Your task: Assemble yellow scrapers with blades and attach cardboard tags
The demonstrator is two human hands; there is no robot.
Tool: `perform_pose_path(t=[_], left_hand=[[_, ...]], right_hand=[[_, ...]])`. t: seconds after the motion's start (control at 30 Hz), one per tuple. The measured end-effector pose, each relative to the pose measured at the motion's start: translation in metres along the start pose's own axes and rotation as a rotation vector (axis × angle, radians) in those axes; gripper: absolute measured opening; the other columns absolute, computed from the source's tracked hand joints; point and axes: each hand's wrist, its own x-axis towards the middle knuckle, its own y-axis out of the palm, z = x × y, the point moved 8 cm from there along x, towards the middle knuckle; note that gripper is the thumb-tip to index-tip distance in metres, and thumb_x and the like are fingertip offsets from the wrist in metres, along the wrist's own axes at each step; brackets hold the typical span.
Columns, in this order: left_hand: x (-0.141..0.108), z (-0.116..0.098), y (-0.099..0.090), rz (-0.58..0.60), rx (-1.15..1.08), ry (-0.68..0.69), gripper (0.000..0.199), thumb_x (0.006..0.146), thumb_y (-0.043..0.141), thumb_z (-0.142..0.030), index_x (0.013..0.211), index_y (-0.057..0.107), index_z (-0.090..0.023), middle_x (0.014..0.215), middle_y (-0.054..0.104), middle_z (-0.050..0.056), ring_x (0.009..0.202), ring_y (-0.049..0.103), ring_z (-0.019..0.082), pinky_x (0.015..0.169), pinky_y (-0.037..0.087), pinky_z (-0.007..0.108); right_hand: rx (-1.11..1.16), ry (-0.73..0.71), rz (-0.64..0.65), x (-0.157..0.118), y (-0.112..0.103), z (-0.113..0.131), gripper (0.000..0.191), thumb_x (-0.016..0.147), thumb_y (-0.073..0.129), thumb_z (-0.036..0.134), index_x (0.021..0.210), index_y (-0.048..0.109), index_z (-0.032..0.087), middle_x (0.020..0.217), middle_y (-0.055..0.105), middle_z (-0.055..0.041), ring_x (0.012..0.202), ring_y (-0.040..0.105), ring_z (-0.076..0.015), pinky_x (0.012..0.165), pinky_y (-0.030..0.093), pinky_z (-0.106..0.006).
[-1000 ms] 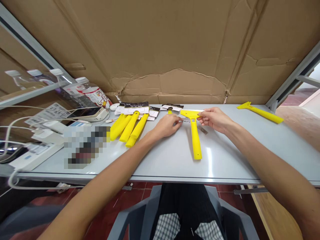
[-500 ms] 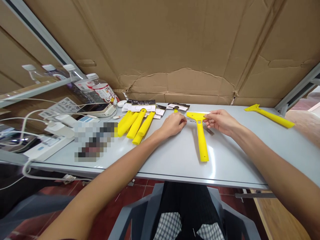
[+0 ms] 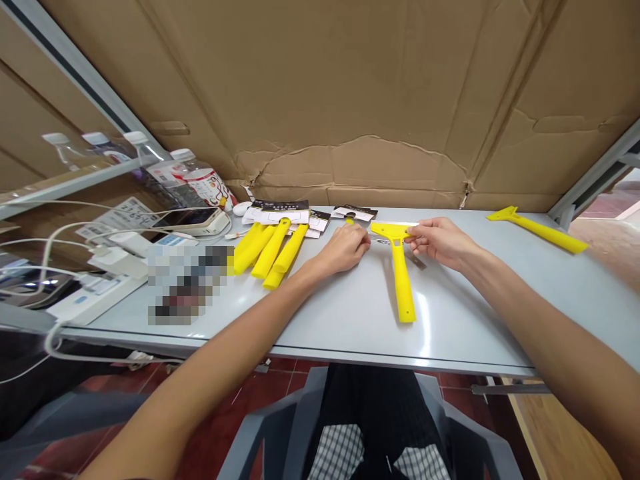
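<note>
Where we hold the yellow scraper (image 3: 402, 277) at the middle of the desk (image 3: 345, 320), its T-shaped head faces the cardboard panel (image 3: 325, 100) and its handle points back toward us. Our right hand (image 3: 443, 243) has its grip closed on the right end of the head, thumb and fingertips pinching the plastic. We cannot tell whether the handle's lower end touches the desk.

Below our right fingers, we see a thin metal strip (image 3: 417, 262). Our left hand (image 3: 345, 248) is positioned just beside the left end of the head, fingers curled; we cannot tell whether its grip contains anything.

Beyond the left hand, we find a header card (image 3: 366, 215). To the left of our left forearm lies a group of yellow handles (image 3: 270, 250), with printed black-and-white cards (image 3: 283, 212) at their far ends. We locate a second yellow scraper (image 3: 543, 230) well apart at the right. At the far left, we observe a white power strip (image 3: 83, 307), a phone (image 3: 183, 219) and a red-and-white labelled bottle (image 3: 206, 181).
</note>
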Motion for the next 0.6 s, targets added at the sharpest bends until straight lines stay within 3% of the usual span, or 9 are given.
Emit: perform_pose_path(t=[0.27, 0.5, 0.6], left_hand=[[0.002, -0.006, -0.005, -0.016, -0.061, 0.025, 0.014, 0.09, 0.058, -0.016, 0.087, 0.07, -0.021, 0.093, 0.079, 0.009, 0.089, 0.071, 0.028, 0.085, 0.052, 0.043], [-0.001, -0.003, -0.009, -0.079, -0.149, -0.007, 0.015, 0.087, 0.061, -0.012, 0.099, 0.065, -0.021, 0.098, 0.081, 0.007, 0.087, 0.073, 0.026, 0.078, 0.052, 0.037], [0.001, 0.003, -0.022, -0.172, -0.226, -0.051, 0.011, 0.086, 0.064, -0.012, 0.091, 0.063, -0.023, 0.092, 0.078, 0.004, 0.085, 0.072, 0.023, 0.077, 0.051, 0.036]], right_hand=[[-0.007, 0.002, 0.007, 0.0, 0.003, -0.001, 0.016, 0.098, 0.067, 0.006, 0.084, 0.074, 0.007, 0.083, 0.074, -0.0153, 0.061, 0.065, -0.0114, 0.057, 0.06, -0.023], [-0.016, 0.007, -0.011, 0.0, 0.0, -0.001, 0.015, 0.098, 0.067, 0.006, 0.085, 0.075, 0.006, 0.082, 0.074, -0.0149, 0.06, 0.065, -0.0115, 0.057, 0.061, -0.023], [-0.015, 0.013, -0.016, 0.001, -0.001, -0.002, 0.014, 0.097, 0.067, 0.006, 0.086, 0.075, 0.006, 0.081, 0.073, -0.0147, 0.06, 0.064, -0.0114, 0.057, 0.061, -0.023]])
